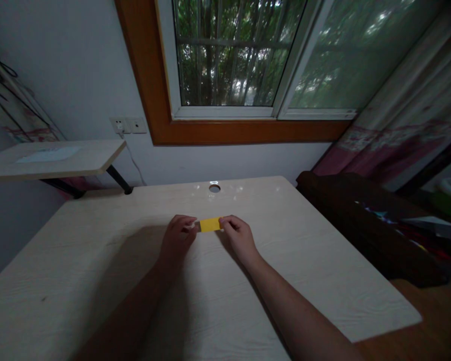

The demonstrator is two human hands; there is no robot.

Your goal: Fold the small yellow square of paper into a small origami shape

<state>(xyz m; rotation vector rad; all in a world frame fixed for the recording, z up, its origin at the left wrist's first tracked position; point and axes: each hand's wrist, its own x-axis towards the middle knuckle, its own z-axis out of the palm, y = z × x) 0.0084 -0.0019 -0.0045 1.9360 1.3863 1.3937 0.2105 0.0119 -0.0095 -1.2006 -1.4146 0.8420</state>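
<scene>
A small yellow folded paper (209, 224) lies on the pale wooden table (97, 260), a little past its middle. My left hand (177, 236) pinches its left end with curled fingers. My right hand (238, 234) pinches its right end the same way. Both hands rest low on the tabletop, with the paper stretched flat between them. Both forearms reach in from the bottom of the view.
A round cable hole (214, 188) sits near the table's far edge. A second, smaller table (56, 156) stands at the left by the wall sockets (128, 125). A dark seat with clutter (379, 225) is to the right. A window is ahead.
</scene>
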